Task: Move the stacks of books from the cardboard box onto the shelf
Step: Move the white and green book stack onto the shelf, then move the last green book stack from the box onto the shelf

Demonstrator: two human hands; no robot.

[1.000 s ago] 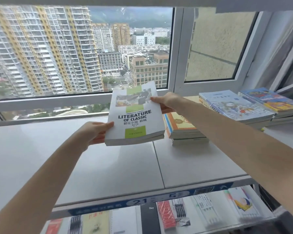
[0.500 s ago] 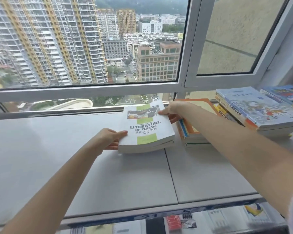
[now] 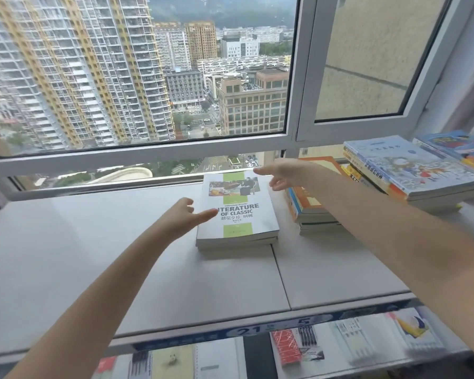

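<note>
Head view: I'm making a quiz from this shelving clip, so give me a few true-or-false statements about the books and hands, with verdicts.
1. The white Literature of Classic stack lies flat on the shelf. True.
2. The left hand grips that stack from below. False: its fingers are straight, and one lies over the cover's left edge.
3. The right hand is open near the white stack's far right corner. True.
4. The white stack sits on top of the orange-covered stack. False: it lies on the shelf beside the orange-covered stack, to its left.
5. The shelf holds no other books. False: a blue-covered stack lies further right.
</note>
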